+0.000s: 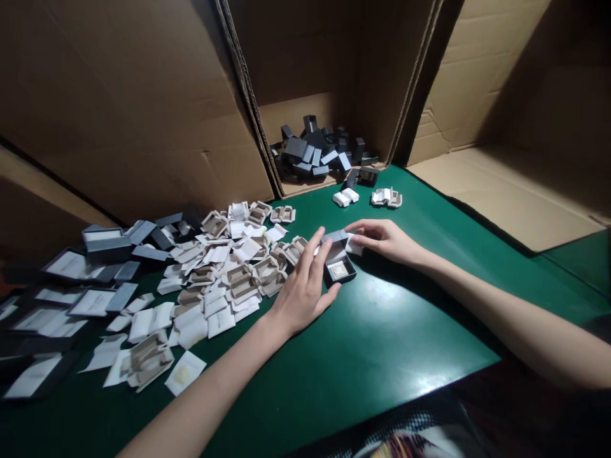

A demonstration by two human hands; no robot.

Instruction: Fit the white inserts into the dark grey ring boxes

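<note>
A small dark grey hinged box [340, 262] stands open on the green table mat [382, 331], with a white pad inside it. My left hand [305, 286] cups the box from its left side, fingers curled round it. My right hand [382, 238] reaches in from the right and pinches the raised lid at the box's far edge.
A heap of white and tan inserts [224, 273] lies left of the box. Flat dark box parts [95, 280] spread along the left edge. A cardboard carton [305, 108] at the back holds several finished grey boxes [315, 152]. Loose white inserts [386, 197] lie before it.
</note>
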